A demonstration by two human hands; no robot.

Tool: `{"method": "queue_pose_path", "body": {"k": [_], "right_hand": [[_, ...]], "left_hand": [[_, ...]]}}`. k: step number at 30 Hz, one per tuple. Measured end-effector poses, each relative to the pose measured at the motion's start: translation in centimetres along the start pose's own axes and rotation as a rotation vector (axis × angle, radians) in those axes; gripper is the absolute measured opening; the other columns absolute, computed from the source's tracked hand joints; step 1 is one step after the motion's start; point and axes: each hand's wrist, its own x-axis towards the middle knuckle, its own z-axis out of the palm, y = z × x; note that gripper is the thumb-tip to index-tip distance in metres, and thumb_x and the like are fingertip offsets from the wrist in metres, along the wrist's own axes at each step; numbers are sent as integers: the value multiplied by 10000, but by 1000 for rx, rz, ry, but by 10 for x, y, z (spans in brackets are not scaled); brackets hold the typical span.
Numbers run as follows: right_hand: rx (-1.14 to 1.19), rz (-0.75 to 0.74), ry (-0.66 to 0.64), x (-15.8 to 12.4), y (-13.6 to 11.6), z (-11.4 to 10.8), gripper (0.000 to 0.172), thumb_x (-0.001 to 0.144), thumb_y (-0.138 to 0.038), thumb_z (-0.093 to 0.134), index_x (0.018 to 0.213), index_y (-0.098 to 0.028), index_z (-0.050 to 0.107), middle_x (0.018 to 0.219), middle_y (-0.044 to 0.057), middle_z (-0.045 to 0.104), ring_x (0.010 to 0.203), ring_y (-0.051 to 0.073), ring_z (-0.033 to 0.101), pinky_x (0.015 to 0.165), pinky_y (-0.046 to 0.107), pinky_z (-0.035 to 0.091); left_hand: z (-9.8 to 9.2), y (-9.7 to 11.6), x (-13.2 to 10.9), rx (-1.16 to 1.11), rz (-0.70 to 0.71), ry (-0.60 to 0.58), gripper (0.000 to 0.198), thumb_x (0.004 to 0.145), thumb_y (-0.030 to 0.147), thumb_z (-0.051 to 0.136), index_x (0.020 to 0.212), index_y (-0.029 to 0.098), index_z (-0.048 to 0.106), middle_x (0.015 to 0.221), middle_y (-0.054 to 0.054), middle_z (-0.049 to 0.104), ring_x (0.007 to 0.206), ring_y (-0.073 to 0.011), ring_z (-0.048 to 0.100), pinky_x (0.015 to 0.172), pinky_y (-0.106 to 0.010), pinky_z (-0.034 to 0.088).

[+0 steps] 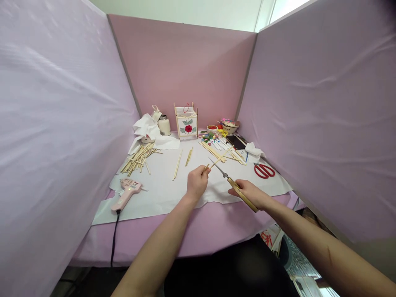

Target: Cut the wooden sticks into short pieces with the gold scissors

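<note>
Firmly, left hand (196,182) pinches stick (218,158); right hand (251,194) (scissors (230,181)).

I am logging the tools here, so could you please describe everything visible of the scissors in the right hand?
The scissors have slim grey metal blades, a small pivot and long yellowish handles, gripped by the right hand. They are held above the white sheet, tips pointing away and left, toward the thin wooden stick pinched in the left hand. Whether the blades touch it is unclear.
</note>
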Motion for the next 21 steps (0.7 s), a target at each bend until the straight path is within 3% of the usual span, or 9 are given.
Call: {"method": "queue_pose_path", "body": {"k": [7, 12, 16, 18, 21], "right_hand": [[43, -29, -64, -6, 17, -2, 306, 747, -459, 585, 726, -179, 462, 625, -42, 424, 530, 92, 385, 477, 216, 279], [7, -114, -63, -11, 25, -6, 267, 758, -414, 572, 721, -176, 457, 639, -36, 425, 556, 96, 381, 489, 212, 279], [23, -208, -89, -12, 35, -10, 283, 761, -410, 575, 692, -179, 426, 645, -44, 397, 570, 90, 350, 504, 209, 288], [43, -200, -92, -11, 38, -8, 289, 763, -418, 574, 691, -180, 426, 639, -46, 394, 561, 87, 345, 499, 208, 284], [84, -105, -55, -10, 38, 0, 288, 764, -431, 567, 700, -179, 442, 609, -48, 395, 527, 84, 348, 476, 208, 269]], "left_hand": [[-6, 4, 4, -307, -260, -240, 200, 765, 300, 550, 636, 148, 561, 540, 29, 511, 476, -63, 365, 489, -207, 277], [-17, 5, 9, -682, -571, -580, 233, 776, 364, 575, 795, 131, 570, 505, 66, 413, 365, -15, 168, 397, -202, 86], [-23, 3, 12, -850, -708, -794, 246, 761, 377, 607, 785, 138, 550, 493, 94, 314, 365, -9, 126, 395, -191, 62], [-20, 5, 10, -798, -687, -775, 248, 780, 381, 582, 805, 135, 565, 518, 81, 356, 373, -14, 152, 395, -188, 95], [-9, 9, 3, -478, -466, -493, 263, 836, 378, 503, 859, 139, 610, 627, 18, 522, 421, -44, 312, 427, -201, 229]]}}
